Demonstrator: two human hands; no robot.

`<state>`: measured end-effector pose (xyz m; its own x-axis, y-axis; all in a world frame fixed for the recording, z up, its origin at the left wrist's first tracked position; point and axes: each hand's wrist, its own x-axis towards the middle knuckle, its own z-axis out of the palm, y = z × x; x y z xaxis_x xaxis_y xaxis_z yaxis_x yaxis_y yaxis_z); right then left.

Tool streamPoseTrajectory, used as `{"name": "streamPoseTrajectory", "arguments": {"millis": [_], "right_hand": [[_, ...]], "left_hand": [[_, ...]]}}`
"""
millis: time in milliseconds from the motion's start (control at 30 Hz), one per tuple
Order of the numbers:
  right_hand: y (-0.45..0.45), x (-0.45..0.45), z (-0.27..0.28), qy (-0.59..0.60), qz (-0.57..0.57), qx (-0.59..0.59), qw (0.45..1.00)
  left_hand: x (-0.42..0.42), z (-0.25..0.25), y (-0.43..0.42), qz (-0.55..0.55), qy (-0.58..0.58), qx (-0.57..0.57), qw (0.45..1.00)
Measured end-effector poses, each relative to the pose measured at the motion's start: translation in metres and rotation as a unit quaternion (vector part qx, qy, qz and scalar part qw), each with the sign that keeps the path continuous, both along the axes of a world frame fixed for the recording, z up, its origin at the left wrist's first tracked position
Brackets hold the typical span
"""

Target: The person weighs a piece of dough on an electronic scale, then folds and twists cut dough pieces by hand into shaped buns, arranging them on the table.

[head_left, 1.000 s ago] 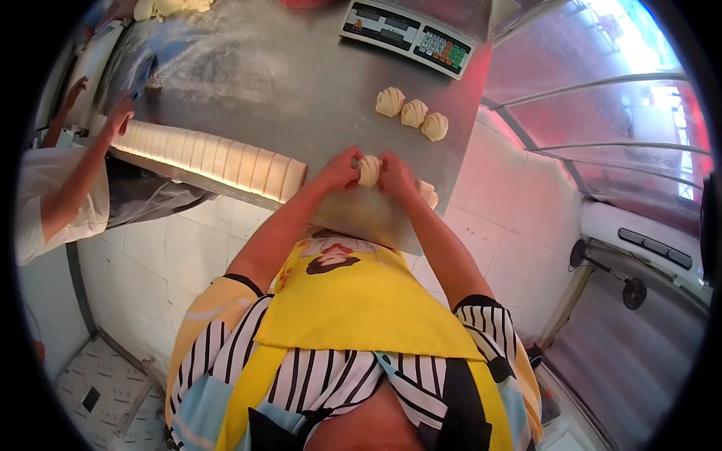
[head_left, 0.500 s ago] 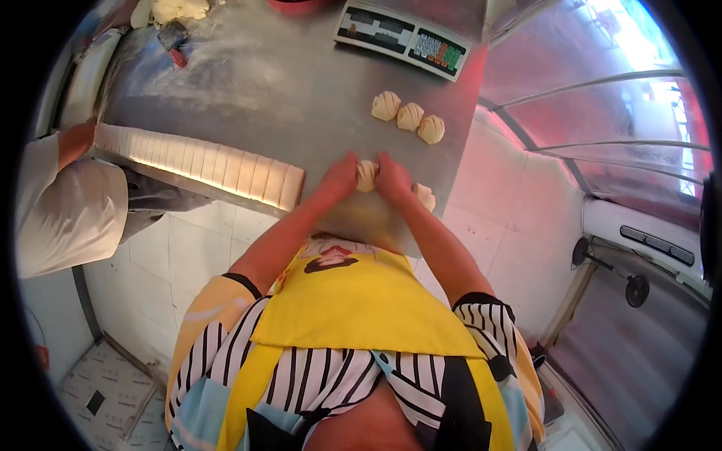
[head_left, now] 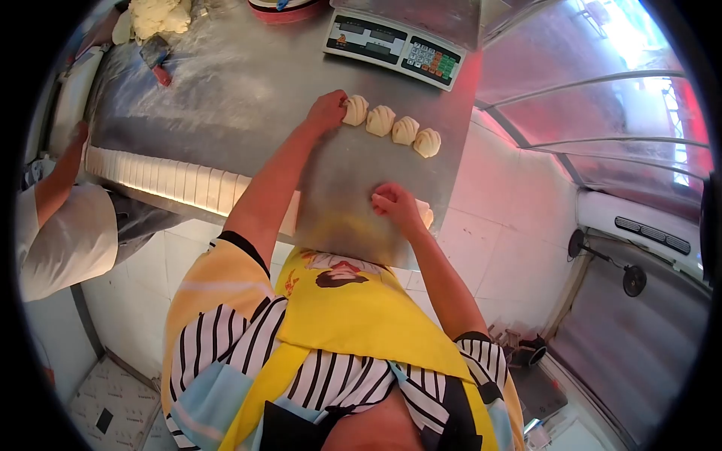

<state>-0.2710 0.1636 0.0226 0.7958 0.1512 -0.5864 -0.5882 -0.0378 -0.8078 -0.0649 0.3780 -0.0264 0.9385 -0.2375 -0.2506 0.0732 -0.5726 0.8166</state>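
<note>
Several twisted dough buns (head_left: 404,131) sit in a slanting row on the metal table. At the row's left end, my left hand (head_left: 329,110) has its fingers closed on the side of the leftmost twisted dough bun (head_left: 355,110), which rests on the tabletop. Closer to my body, my right hand (head_left: 395,206) hovers over the table with its fingers curled in and nothing visible in them. Partly hidden behind my right wrist is a pale dough piece (head_left: 426,215) at the table's right side.
A digital scale (head_left: 395,46) stands beyond the buns. Cut dough strips (head_left: 169,177) line the front-left edge. Farther back lie a red-handled scraper (head_left: 156,59), a dough mass (head_left: 159,16) and a red bowl (head_left: 287,12). A co-worker's arm (head_left: 60,174) is at the left.
The dough bun that was between both hands has moved away from my body to the row's left end with my left hand. My right hand has let go and sits slightly lower.
</note>
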Motion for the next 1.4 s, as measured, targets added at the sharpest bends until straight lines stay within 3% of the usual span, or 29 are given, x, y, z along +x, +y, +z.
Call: {"name": "streamPoseTrajectory", "arguments": {"millis": [67, 167, 267, 367, 467, 567, 667, 700, 767, 800, 833, 967, 1067, 1167, 1367, 1400], "right_hand": [[0.008, 0.003, 0.000, 0.010, 0.015, 0.011, 1.000], [0.031, 0.019, -0.027, -0.068, 0.101, -0.102, 0.987], [0.079, 0.046, -0.021, -0.128, 0.174, -0.163, 0.963], [0.126, 0.061, -0.011, -0.320, 0.323, -0.256, 0.853], [0.168, 0.060, 0.010, -0.305, 0.468, -0.305, 0.772], [0.176, 0.047, 0.002, -0.213, 0.450, -0.218, 0.839], [0.148, 0.026, -0.015, -0.160, 0.310, 0.014, 0.937], [0.138, 0.023, 0.005, -0.137, 0.230, 0.049, 0.962], [0.114, 0.020, 0.042, -0.091, 0.060, 0.120, 0.987], [0.101, 0.020, 0.044, -0.101, 0.080, 0.097, 0.987], [0.089, 0.019, 0.044, -0.110, 0.098, 0.074, 0.986], [0.064, 0.008, 0.062, -0.073, 0.069, 0.018, 0.995], [0.053, -0.004, 0.047, -0.022, -0.060, 0.083, 0.995], [0.046, -0.016, 0.040, -0.017, -0.089, 0.089, 0.992], [0.043, -0.026, 0.045, -0.121, -0.059, -0.051, 0.990], [0.042, -0.025, 0.051, -0.217, -0.015, -0.101, 0.971]], "left_hand": [[0.006, -0.004, 0.002, -0.027, 0.033, 0.004, 0.999], [-0.007, 0.036, 0.005, -0.001, -0.056, 0.061, 0.997], [-0.022, 0.061, 0.041, 0.039, -0.063, 0.022, 0.997], [-0.071, 0.097, 0.083, 0.105, -0.018, -0.039, 0.994], [-0.119, 0.075, 0.116, 0.116, 0.008, -0.049, 0.992], [-0.158, 0.053, 0.127, 0.124, 0.094, -0.170, 0.973], [-0.188, 0.061, 0.126, 0.093, 0.233, -0.279, 0.927], [-0.197, 0.082, 0.122, 0.093, 0.259, -0.267, 0.924], [-0.211, 0.057, 0.112, 0.149, 0.308, -0.463, 0.818], [-0.213, 0.058, 0.104, 0.170, 0.330, -0.548, 0.749], [-0.216, 0.059, 0.094, 0.159, 0.344, -0.582, 0.719], [-0.224, 0.067, 0.045, 0.110, 0.275, -0.656, 0.694], [-0.230, 0.077, 0.022, 0.141, 0.258, -0.549, 0.782], [-0.227, 0.083, 0.011, 0.126, 0.212, -0.395, 0.885], [-0.227, 0.084, -0.006, 0.142, 0.198, -0.345, 0.906], [-0.225, 0.085, -0.005, 0.160, 0.224, -0.357, 0.893]]}}
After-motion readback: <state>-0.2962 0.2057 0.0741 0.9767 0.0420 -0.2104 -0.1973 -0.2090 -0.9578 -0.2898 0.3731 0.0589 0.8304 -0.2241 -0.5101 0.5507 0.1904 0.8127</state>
